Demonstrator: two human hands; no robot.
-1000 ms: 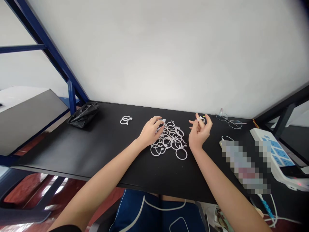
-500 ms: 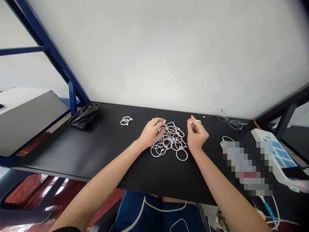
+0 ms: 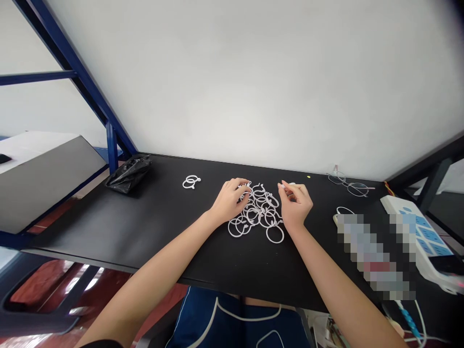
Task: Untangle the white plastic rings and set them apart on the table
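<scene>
A loose pile of white curtain rings [image 3: 259, 212], each with a small eyelet, lies on the black desk [image 3: 159, 227]. My left hand [image 3: 230, 198] rests at the pile's left edge, thumb and fingers curled around a white ring there; the fingertips partly hide it. Just right of the pile, my right hand [image 3: 296, 203] is raised a little, with thumb and forefinger pinched on another curtain ring, of which only small white bits show. Apart from the pile, two overlapping curtain rings [image 3: 191, 181] lie to the left.
A crumpled black plastic bag [image 3: 128, 175] sits at the far left. Glasses [image 3: 350, 185] lie by the wall on the right. Nearer are a blurred-out phone-like object [image 3: 373, 256] with a cable and a white power strip [image 3: 422, 237]. Blue metal frame bars [image 3: 87, 92] rise at left.
My right hand has turned slightly, and the ring in it shows less than before. My left hand stays at the pile. The whole view has shifted a little.
</scene>
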